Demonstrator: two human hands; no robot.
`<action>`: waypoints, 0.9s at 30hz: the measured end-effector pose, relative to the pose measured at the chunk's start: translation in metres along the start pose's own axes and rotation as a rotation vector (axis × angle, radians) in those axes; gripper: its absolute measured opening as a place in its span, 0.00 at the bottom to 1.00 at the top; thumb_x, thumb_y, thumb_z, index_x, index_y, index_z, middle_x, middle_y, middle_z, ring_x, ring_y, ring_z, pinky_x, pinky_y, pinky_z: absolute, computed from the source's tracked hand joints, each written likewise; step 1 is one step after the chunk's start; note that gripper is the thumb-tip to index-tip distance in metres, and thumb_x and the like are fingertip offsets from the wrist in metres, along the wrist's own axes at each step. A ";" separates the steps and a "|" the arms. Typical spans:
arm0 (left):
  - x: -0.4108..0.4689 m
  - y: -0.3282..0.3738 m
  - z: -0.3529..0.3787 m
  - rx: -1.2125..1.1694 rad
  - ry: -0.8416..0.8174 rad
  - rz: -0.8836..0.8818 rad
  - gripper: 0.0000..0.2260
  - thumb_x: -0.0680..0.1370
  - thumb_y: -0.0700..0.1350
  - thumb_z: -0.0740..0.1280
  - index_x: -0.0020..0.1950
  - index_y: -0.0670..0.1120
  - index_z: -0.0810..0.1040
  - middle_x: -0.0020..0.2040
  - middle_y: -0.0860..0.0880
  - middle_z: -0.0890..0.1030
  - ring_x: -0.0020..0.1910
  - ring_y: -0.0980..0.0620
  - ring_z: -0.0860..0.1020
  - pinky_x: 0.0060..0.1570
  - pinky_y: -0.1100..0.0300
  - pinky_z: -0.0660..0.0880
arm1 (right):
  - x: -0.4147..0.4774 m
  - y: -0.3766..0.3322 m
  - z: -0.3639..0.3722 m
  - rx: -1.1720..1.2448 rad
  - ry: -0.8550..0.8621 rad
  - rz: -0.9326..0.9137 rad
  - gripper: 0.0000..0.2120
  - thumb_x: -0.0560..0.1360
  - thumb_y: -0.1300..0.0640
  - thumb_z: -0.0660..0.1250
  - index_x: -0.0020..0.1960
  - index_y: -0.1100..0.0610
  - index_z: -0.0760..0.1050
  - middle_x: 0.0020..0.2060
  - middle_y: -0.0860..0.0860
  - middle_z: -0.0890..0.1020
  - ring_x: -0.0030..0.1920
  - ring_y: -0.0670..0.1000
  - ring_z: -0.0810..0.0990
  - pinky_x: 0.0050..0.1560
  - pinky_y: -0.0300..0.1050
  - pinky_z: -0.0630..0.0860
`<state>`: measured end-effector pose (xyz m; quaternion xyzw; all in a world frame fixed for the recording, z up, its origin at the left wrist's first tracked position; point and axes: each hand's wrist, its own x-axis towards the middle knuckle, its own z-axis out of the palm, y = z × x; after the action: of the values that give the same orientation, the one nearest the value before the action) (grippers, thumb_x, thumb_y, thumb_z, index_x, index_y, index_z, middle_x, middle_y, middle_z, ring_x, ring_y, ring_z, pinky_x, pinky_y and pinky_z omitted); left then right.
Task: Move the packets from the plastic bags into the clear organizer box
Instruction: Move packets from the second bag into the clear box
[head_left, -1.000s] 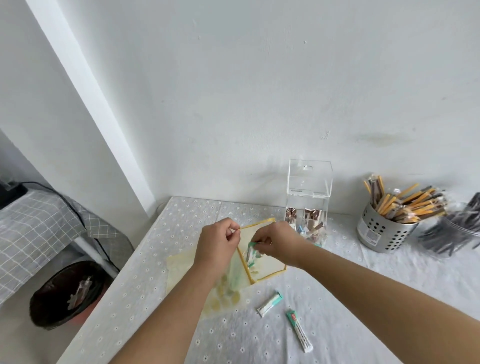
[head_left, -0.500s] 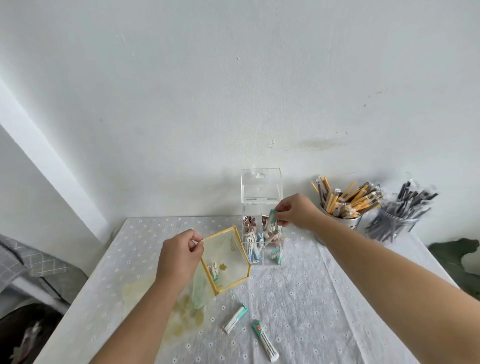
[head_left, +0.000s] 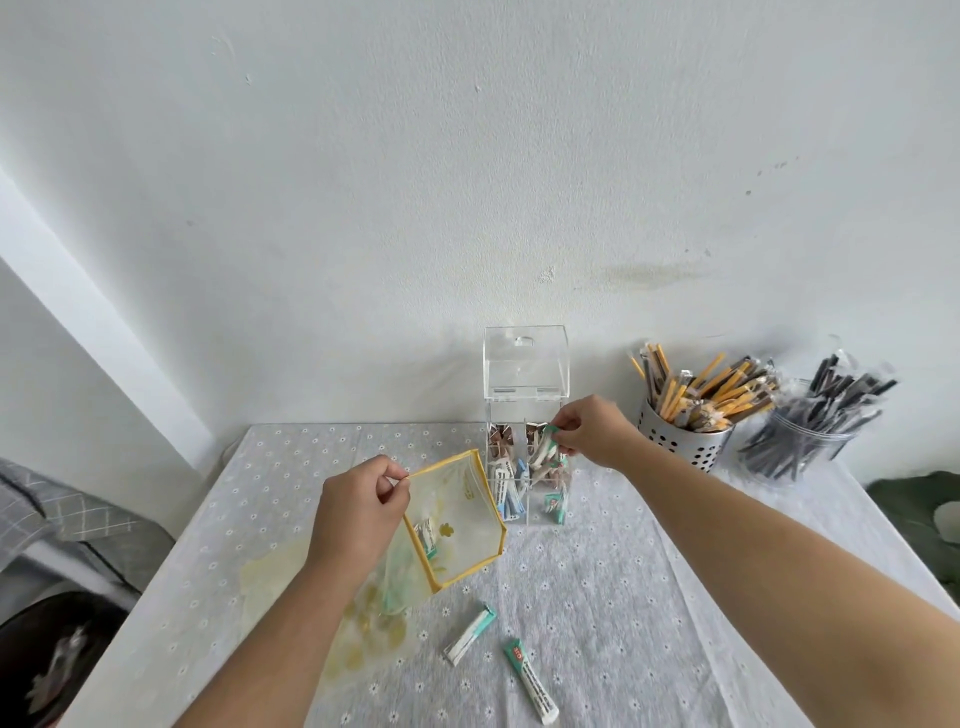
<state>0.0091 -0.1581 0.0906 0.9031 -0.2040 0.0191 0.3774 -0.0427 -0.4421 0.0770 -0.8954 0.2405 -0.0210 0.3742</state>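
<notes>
Two hands show in my feed. I see the left hand (head_left: 358, 512) pinching the yellow rim of the plastic bag (head_left: 465, 540), holding its mouth wide above the table (head_left: 649, 597); a bagged packet (head_left: 427, 535) lies inside. Nearer me, a short loose packet (head_left: 470, 634) and a long loose packet (head_left: 531, 682) lie on the cloth. Just beyond the bag stands the clear organizer box (head_left: 524, 364), lid up. The right hand (head_left: 592, 431) pinches a green-and-white packet (head_left: 544, 446) over its right rear part.
</notes>
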 end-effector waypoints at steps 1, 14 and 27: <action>0.000 0.000 0.000 -0.001 0.001 0.000 0.05 0.73 0.37 0.69 0.38 0.45 0.80 0.26 0.43 0.77 0.31 0.44 0.79 0.33 0.64 0.70 | 0.000 -0.001 0.000 -0.022 -0.005 -0.006 0.04 0.73 0.62 0.69 0.46 0.62 0.82 0.38 0.58 0.85 0.37 0.52 0.82 0.45 0.47 0.83; -0.002 0.003 0.001 -0.001 -0.004 -0.008 0.05 0.73 0.38 0.69 0.38 0.46 0.80 0.26 0.45 0.77 0.30 0.47 0.77 0.31 0.65 0.70 | -0.003 0.004 0.014 -0.166 0.019 -0.047 0.07 0.73 0.61 0.69 0.49 0.60 0.83 0.44 0.54 0.85 0.38 0.49 0.79 0.40 0.40 0.77; 0.002 0.002 0.001 0.011 -0.008 -0.002 0.05 0.72 0.38 0.69 0.38 0.46 0.80 0.26 0.45 0.77 0.30 0.46 0.77 0.32 0.63 0.71 | -0.012 0.013 0.017 -0.238 -0.066 -0.124 0.06 0.72 0.61 0.70 0.48 0.57 0.83 0.47 0.51 0.86 0.43 0.46 0.82 0.47 0.37 0.79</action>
<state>0.0098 -0.1609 0.0916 0.9054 -0.2045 0.0164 0.3718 -0.0545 -0.4334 0.0574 -0.9469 0.1729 0.0142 0.2708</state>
